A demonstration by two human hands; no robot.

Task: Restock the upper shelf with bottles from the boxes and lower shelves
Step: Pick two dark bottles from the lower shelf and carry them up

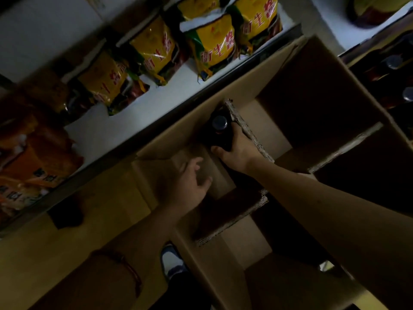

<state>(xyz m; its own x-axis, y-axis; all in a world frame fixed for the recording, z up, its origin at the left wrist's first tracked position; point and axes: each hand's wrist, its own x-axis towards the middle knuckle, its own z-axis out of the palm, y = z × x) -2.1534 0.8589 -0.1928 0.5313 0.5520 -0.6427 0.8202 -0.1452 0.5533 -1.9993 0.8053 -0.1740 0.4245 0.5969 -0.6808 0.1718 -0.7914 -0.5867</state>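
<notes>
One big cardboard box (279, 90) fills most of what we see, open at the top and split by corrugated dividers (250, 130) into cells, nearly all of them bare from this angle. Above it in the frame runs a white shelf (156, 113) carrying yellow packets (214, 45), and at the far right edge more dark bottles (393, 66) show their caps, blurred and dim. Our right hand (239, 148) reaches into the cell in the box's corner nearest the shelf, its grip wrapped around the shoulder of a dark bottle (220, 130), thumb on the near side and fingers curled over the far side against the divider. Our left hand (192, 182) hovers just beside it over the neighbouring cell, fingers spread and relaxed, holding nothing. We judge this to be the pick-up step: the bottle is grasped but seems still seated in its cell. Next we would need a straight pull along the cell, clear of the divider edges, then a carry to the upper shelf, which is not in sight. The bottle stands upright in the box, its long axis running almost straight toward us, round cap (219, 123) facing the camera and base hidden below.
</notes>
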